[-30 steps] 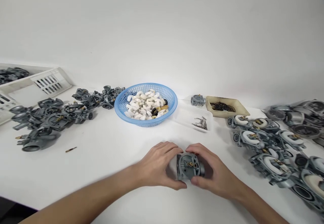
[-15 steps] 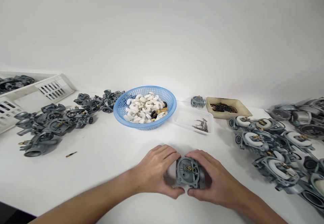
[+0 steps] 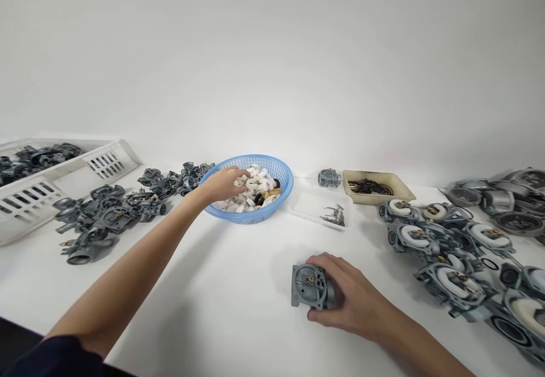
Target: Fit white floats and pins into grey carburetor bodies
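My right hand (image 3: 344, 300) grips a grey metal carburetor body (image 3: 309, 287) from its right side, thumb below and fingers above. The body's open bowl side, with small brass jets inside, faces up toward me. My left hand (image 3: 225, 184) is over the blue plastic basket (image 3: 281, 171), with its fingers reaching out over the pile of white carburetor floats (image 3: 259, 184). One finger is stretched out; the others are mostly hidden behind the hand. No float shows clearly in its grasp. A few floats in the pile are black or yellowish.
Carburetor bodies (image 3: 117, 218) lie on the left beside a white slotted crate (image 3: 110, 164). A clear tray (image 3: 309, 204) holds small metal pins, and a beige tray (image 3: 378, 198) holds black rings. Carburetors with white floats (image 3: 457, 283) and metal bowls (image 3: 519, 221) crowd the right.
My left hand has let go of the carburetor body and moved up and left to the basket. My right hand still holds the body. The view has shifted slightly.
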### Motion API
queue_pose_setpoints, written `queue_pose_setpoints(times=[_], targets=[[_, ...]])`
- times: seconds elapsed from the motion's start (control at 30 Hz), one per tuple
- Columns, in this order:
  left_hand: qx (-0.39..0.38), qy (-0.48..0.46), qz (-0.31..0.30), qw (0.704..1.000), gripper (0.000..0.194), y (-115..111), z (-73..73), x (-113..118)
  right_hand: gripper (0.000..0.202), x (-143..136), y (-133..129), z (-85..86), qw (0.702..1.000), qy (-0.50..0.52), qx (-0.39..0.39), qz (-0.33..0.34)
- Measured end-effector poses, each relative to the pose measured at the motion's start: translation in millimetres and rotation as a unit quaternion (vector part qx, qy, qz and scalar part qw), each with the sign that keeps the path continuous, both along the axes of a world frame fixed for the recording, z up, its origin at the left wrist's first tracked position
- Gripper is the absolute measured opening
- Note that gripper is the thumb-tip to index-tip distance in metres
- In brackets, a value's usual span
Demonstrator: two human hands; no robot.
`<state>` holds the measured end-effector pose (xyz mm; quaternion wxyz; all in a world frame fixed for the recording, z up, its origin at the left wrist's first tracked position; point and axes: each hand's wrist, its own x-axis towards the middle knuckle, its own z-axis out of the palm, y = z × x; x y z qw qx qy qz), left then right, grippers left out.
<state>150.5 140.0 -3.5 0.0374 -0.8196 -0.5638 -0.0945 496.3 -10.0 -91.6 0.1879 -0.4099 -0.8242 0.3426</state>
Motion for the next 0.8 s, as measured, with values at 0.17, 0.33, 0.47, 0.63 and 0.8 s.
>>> queue_pose_setpoints(times=[0.17, 0.33, 0.47, 0.63, 0.8], targets=[[-0.062, 0.032, -0.015, 0.997, 0.035, 27.7, -17.4, 5.3, 0.059, -0.1, 1.4, 2.6, 1.0, 0.006, 0.005, 0.01], [-0.029, -0.025, -0.039, 0.999, 0.035, 13.1, -3.2, 16.1, 0.061, 0.0, 2.3, 1.1, 0.999, 0.014, 0.026, 0.02], [-0.012, -0.114, -0.091, 0.989, 0.033, -24.2, 20.6, 34.9, 0.08, 4.1, 2.9, -2.4, 0.999, 0.022, 0.025, 0.024], [-0.071, -0.251, -0.182, 0.948, 0.035, -104.7, 3.9, 76.0, 0.089, 11.5, 3.3, -7.6, 0.99, 0.104, 0.096, 0.006], [-0.339, -0.531, -0.159, 0.76, 0.032, -152.1, -30.2, 109.0, 0.069, 7.0, -5.5, -1.8, 0.945, 0.183, 0.269, -0.038]])
